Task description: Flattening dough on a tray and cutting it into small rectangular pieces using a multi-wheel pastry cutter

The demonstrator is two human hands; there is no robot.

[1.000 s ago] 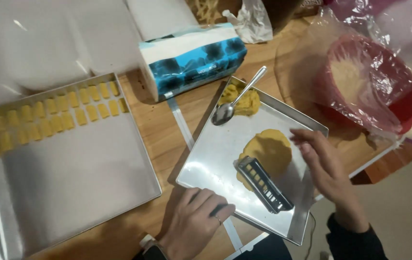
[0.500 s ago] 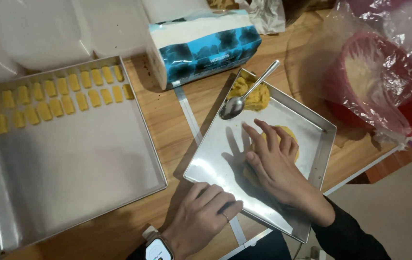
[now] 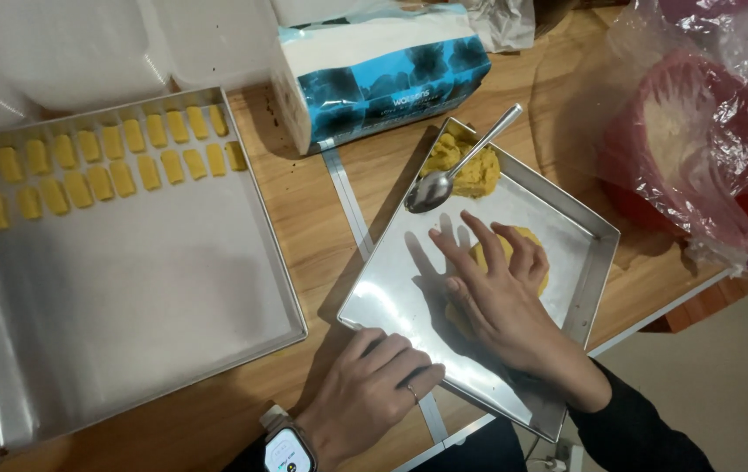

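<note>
On the wooden table [image 3: 321, 218], a small metal tray [image 3: 409, 297] sits at an angle, and the right hand [image 3: 500, 297] lies flat on a slab of yellow dough [image 3: 527, 249] inside it, fingers spread and pressing down rather than pinching anything. Most of the dough is hidden under the palm; only its far edge shows. The left hand [image 3: 374, 393], with a smartwatch [image 3: 289, 450] at the wrist, rests with curled fingers on the tray's near corner, steadying it without closing around it.

At the tray's far corner a second lump of dough [image 3: 470, 170] lies with a metal spoon [image 3: 452, 170] propped against it, just beyond the right fingertips. Touching that corner is a blue and white tissue pack [image 3: 374, 74]. To the right, well apart from the hand, stands a red bowl [image 3: 697, 149] wrapped in clear plastic. To the left, a large baking tray [image 3: 129, 288] holds two rows of small yellow dough pieces [image 3: 111, 157] along its far side.
</note>
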